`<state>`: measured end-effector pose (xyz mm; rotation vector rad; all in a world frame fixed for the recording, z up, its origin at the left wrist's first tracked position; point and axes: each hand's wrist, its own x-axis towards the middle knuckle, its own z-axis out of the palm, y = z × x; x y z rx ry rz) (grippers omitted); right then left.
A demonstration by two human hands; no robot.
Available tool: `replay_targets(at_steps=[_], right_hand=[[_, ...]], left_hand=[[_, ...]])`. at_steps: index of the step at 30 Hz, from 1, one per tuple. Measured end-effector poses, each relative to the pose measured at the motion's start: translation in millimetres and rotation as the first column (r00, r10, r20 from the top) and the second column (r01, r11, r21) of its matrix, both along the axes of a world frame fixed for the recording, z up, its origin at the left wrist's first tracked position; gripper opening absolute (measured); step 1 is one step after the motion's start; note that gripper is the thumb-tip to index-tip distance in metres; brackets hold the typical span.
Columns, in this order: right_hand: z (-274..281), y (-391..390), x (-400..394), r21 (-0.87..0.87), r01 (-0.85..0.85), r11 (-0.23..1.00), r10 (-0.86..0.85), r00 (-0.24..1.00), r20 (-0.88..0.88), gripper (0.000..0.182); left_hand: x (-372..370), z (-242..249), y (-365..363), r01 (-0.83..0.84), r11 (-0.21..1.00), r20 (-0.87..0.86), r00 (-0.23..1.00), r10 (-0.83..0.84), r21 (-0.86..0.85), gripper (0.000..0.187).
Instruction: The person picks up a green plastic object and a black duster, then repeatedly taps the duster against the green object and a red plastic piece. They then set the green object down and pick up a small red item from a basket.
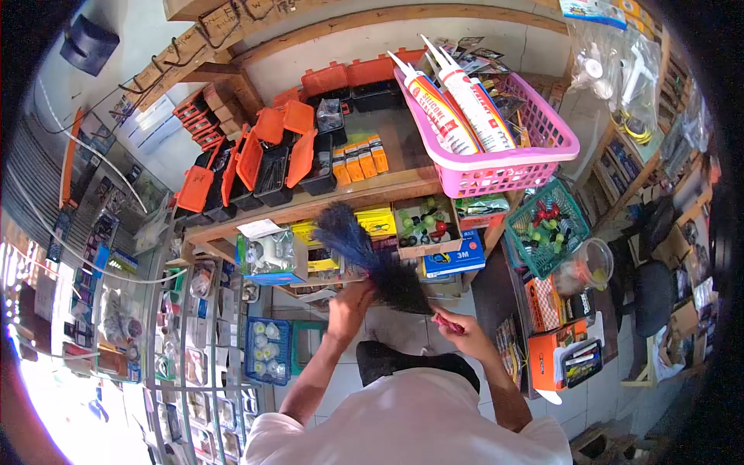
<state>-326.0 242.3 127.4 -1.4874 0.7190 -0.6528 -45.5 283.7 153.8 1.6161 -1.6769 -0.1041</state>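
A feather duster (397,285) with dark, bluish-black feathers is held across the front of my body. My right hand (463,335) is closed around its reddish-pink handle end. Against the feathers, my left hand (350,311) is closed at the duster's middle, its fingertips partly hidden by the plumes. The feather tips fan up and left, in front of yellow boxes (375,222) on the lower shelf. Close to the feathers stand a cardboard box of green and red items (426,242) and a blue 3M box (457,254).
On the upper shelf are a pink basket (504,175) with sealant tubes, open orange-lidded cases (271,172) and small orange boxes (360,160). To the right sit a green basket (547,229) and a clear tub (585,267). A blue basket (268,353) stands low at left.
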Motion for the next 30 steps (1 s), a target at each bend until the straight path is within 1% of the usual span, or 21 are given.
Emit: replay_targets(at_steps=[2, 3, 5, 6, 8, 9, 11, 12, 15, 16, 17, 18, 19, 20, 21, 23, 24, 25, 26, 28, 30], right_hand=[[-2.6, 0.7, -12.1, -0.004, -0.05, 0.999, 0.049, 0.997, -0.057, 0.044], [-3.2, 1.2, -18.9, -0.005, -0.052, 0.999, 0.052, 0.997, -0.06, 0.044], [-4.5, 2.0, -27.8, -0.005, -0.128, 0.992, 0.127, 0.988, -0.094, 0.043], [-6.9, 1.3, -25.9, -0.002, -0.13, 0.991, 0.13, 0.987, -0.09, 0.043], [-14.5, 0.9, -22.1, 0.068, -0.1, 0.993, 0.103, 0.994, -0.038, 0.043], [-15.8, 0.2, -17.3, 0.072, -0.099, 0.992, 0.102, 0.994, -0.039, 0.043], [-14.0, -2.6, -5.1, 0.06, -0.047, 0.997, 0.047, 0.999, -0.003, 0.043], [-11.0, -3.7, -5.4, 0.06, -0.038, 0.997, 0.038, 0.999, -0.003, 0.043], [-7.3, -2.6, -11.9, 0.122, -0.034, 0.992, 0.036, 0.999, -0.014, 0.043], [-12.0, -2.9, -19.5, 0.122, -0.043, 0.992, 0.044, 0.999, -0.005, 0.043], [-14.7, -5.1, -24.0, 0.12, -0.057, 0.991, 0.057, 0.998, 0.004, 0.043], [-11.8, -6.5, -25.9, 0.118, -0.065, 0.991, 0.065, 0.998, 0.005, 0.043], [-6.2, -5.4, -28.0, 0.063, -0.099, 0.993, 0.105, 0.988, -0.111, 0.043], [-3.5, -3.7, -28.3, 0.012, -0.136, 0.991, 0.136, 0.964, -0.228, 0.042], [-8.3, -1.4, -24.0, 0.015, -0.14, 0.99, 0.14, 0.963, -0.229, 0.042], [-21.8, 4.1, -13.9, 0.045, -0.099, 0.994, 0.101, 0.993, -0.06, 0.042], [-22.9, 4.6, -13.7, 0.041, -0.099, 0.994, 0.101, 0.993, -0.06, 0.042], [-23.6, 4.5, -13.9, 0.051, -0.035, 0.998, 0.038, 0.998, -0.048, 0.042], [-23.9, 4.9, -14.5, 0.065, 0.029, 0.997, -0.027, 0.999, -0.038, 0.042], [-20.9, 5.0, -24.1, 0.074, 0.067, 0.995, -0.065, 0.997, -0.033, 0.042], [-21.3, 4.5, -37.7, 0.083, 0.099, 0.992, -0.097, 0.995, -0.03, 0.042]], left_hand=[[20.3, -1.4, -5.0, -0.138, 0.988, -0.03, 0.99, 0.136, -0.07, 0.01], [28.7, 7.0, -4.1, -0.21, 0.977, -0.064, 0.976, 0.207, -0.044, 0.008], [47.9, 7.2, 0.4, -0.289, 0.957, 0.005, 0.957, 0.289, -0.035, 0.011], [47.2, 4.7, 2.9, -0.291, 0.956, 0.009, 0.956, 0.292, -0.032, 0.011], [35.0, -4.1, 9.6, -0.088, 0.996, 0.153, 0.985, 0.085, 0.015, 0.013], [24.6, -7.6, 8.4, -0.087, 0.996, 0.152, 0.985, 0.083, 0.019, 0.013], [5.7, -12.8, 1.8, 0.115, 0.982, 0.15, 0.984, -0.093, -0.147, 0.012], [9.0, -13.1, 0.7, 0.124, 0.981, 0.15, 0.983, -0.102, -0.146, 0.012], [35.4, -12.0, 1.0, -0.015, 0.997, 0.308, 0.951, 0.038, -0.076, 0.015], [34.8, 9.0, -0.8, -0.01, 0.98, 0.236, 0.97, 0.058, -0.201, 0.019], [41.2, 11.8, -1.2, -0.016, 0.979, 0.235, 0.97, 0.065, -0.203, 0.019], [48.6, 14.4, 0.4, -0.09, 0.978, 0.162, 0.979, 0.121, -0.19, 0.02], [53.2, 15.7, 3.0, -0.161, 0.972, 0.089, 0.98, 0.178, -0.169, 0.02], [52.7, 15.2, 4.6, -0.166, 0.972, 0.091, 0.979, 0.183, -0.166, 0.02], [48.1, 13.1, 4.5, -0.095, 0.981, 0.12, 0.986, 0.116, -0.169, 0.021], [35.9, 8.2, 0.3, 0.053, 0.983, 0.176, 0.984, -0.022, -0.174, 0.023], [29.4, 5.9, -0.4, 0.033, 0.986, 0.175, 0.984, -0.004, -0.162, 0.024], [27.5, 6.1, -0.4, 0.034, 0.986, 0.175, 0.985, -0.004, -0.166, 0.024], [25.7, 6.8, 0.6, 0.007, 0.983, 0.132, 0.991, 0.017, -0.183, 0.025], [27.7, 5.8, 0.2, -0.02, 0.98, 0.056, 0.998, 0.032, -0.198, 0.026], [33.6, 8.2, 2.5, -0.017, 0.985, 0.067, 0.997, 0.029, -0.174, 0.025]])
